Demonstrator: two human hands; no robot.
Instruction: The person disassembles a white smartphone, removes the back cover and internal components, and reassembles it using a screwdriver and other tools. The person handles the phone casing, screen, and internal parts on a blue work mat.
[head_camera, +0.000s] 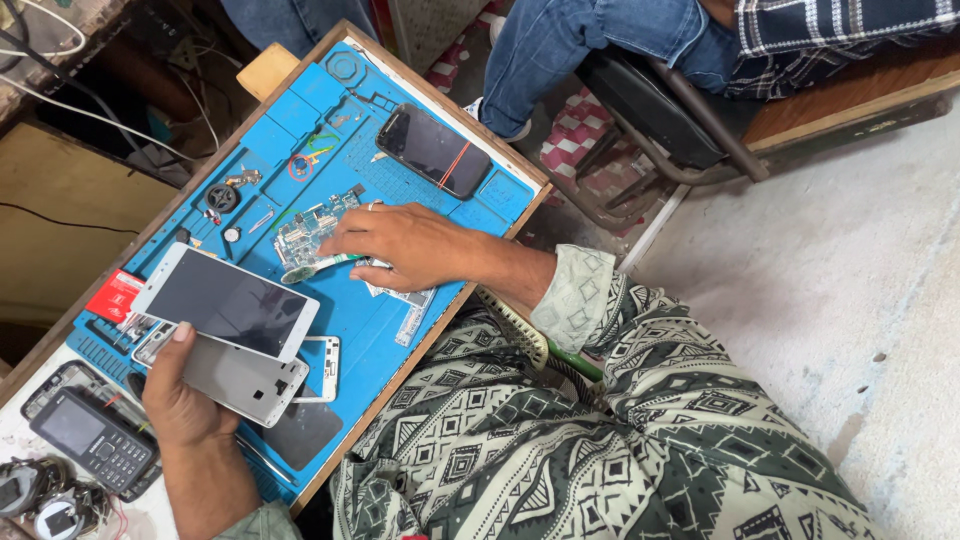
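My left hand holds a silver-white phone back shell with a white-framed screen panel lifted above it at an angle. My right hand rests on the blue work mat, gripping a green-handled brush whose head lies beside a green circuit board. Under the right hand's fingers lies a clear flat part. A dark phone with a red line on its screen lies at the mat's far end.
A black keypad phone and another dark handset lie near my left wrist. Small screws, a round speaker and a red card dot the mat. Another person in jeans sits on a chair beyond the table. Cables hang at the upper left.
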